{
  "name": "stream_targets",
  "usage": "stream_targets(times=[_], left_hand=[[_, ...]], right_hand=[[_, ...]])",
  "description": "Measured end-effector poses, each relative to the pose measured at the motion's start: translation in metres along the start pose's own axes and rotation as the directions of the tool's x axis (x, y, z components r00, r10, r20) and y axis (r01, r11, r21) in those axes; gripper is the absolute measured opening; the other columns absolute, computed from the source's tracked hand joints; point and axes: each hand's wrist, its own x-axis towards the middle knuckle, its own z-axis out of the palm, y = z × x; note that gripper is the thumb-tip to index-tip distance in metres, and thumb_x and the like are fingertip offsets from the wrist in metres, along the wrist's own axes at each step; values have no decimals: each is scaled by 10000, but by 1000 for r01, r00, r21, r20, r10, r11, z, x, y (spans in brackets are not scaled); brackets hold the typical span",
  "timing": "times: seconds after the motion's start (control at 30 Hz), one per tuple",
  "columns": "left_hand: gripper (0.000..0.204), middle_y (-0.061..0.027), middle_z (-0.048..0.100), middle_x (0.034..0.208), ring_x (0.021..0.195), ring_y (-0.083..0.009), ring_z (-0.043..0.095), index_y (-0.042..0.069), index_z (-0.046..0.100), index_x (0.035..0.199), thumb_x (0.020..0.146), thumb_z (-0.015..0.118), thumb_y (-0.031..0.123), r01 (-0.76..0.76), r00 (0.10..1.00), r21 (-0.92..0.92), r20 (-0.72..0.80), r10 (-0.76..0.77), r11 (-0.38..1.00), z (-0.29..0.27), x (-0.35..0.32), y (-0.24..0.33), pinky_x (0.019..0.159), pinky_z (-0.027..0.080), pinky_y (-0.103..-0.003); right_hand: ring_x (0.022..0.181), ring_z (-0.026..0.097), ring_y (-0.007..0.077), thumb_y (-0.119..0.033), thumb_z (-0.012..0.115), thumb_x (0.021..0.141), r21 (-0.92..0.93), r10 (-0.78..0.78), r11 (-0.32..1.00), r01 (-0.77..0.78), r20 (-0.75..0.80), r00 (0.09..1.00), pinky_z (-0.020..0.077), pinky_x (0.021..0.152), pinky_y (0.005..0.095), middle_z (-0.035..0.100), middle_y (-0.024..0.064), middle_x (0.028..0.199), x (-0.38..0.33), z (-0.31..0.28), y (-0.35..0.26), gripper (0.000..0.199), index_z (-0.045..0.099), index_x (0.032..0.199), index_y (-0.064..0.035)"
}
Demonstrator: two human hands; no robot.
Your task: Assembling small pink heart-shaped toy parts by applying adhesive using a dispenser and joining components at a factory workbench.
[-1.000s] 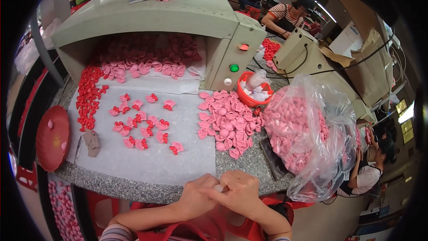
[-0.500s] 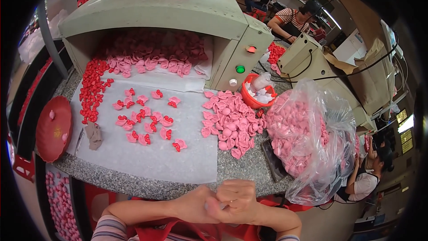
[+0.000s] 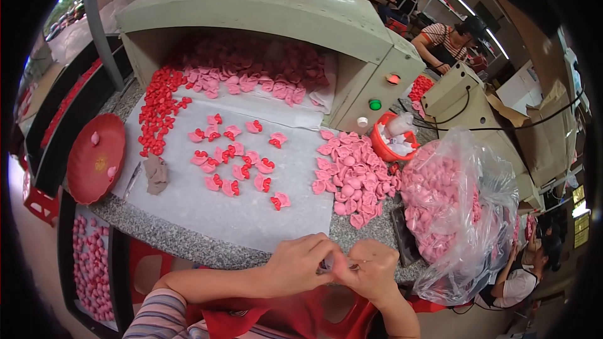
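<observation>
Just beyond the table's near edge, my left hand (image 3: 300, 262) and my right hand (image 3: 375, 266) meet, fingers bent and thumbs close together. Whatever small thing they pinch is mostly hidden by the fingers. On the white paper sheet (image 3: 276, 216) lie several pink folded pieces with red bow-like parts (image 3: 262, 182) attached. A heap of plain pink pieces (image 3: 355, 172) covers the sheet's right side, nearest to my hands. Small red pieces (image 3: 157, 116) are piled along its left side.
An open-fronted, pale green machine (image 3: 251, 16) stands behind, with pink pieces (image 3: 251, 81) inside. A clear plastic bag (image 3: 458, 213) of pink pieces and a red basket (image 3: 384, 150) stand right. At left is a red dish (image 3: 85, 176); a grey cloth (image 3: 156, 174) lies near it.
My hands have moved slightly right and opened outward from a tight clasp, with fingertips now meeting. The whole view has shifted, so the table appears further right.
</observation>
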Motion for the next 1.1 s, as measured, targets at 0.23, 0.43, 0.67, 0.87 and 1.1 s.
stream_targets(times=[0.23, 0.43, 0.67, 0.87, 1.1], left_hand=[[348, -92, 647, 885, 745, -278, 632, 29, 614, 987, 702, 743, 181, 43, 992, -114, 125, -28, 993, 8, 4, -22, 664, 505, -339], [367, -134, 641, 888, 740, -275, 624, 10, 619, 989, 689, 749, 176, 79, 966, -267, 257, -8, 960, 19, 19, -39, 666, 499, -339], [345, -46, 579, 823, 767, -207, 584, 85, 659, 978, 641, 728, 108, 16, 981, 79, -193, 0, 997, 62, 29, -55, 638, 504, -320], [353, -30, 571, 805, 756, -198, 578, 105, 669, 940, 593, 730, 95, -4, 973, 245, -221, 60, 970, 69, 25, -60, 626, 500, -321], [321, -35, 573, 826, 761, -220, 583, 83, 657, 924, 610, 717, 112, -98, 991, 156, -77, 111, 983, 56, 22, -66, 645, 496, -345]], right_hand=[[408, 478, 217, -139, 708, 659, 60, 122, 991, -121, -10, 992, 361, 372, 322, 451, 41, 470, -21, 22, 17, 297, 448, 524, -89], [446, 506, 232, -206, 735, 683, 6, 195, 981, -195, 43, 980, 400, 401, 336, 480, 43, 510, -33, 24, 31, 290, 482, 601, -90], [483, 468, 105, -207, 813, 653, 134, 701, 712, -689, -181, 690, 382, 440, 253, 517, 20, 566, -56, 48, 26, 303, 578, 734, -35], [455, 481, 145, -169, 795, 666, 208, 779, 626, -751, -154, 607, 396, 427, 283, 511, 42, 555, -64, 58, 27, 258, 577, 711, -39], [435, 462, 144, -103, 766, 686, 238, 355, 912, -333, -56, 933, 350, 399, 286, 489, 47, 542, -61, 46, 44, 197, 582, 697, -32]])
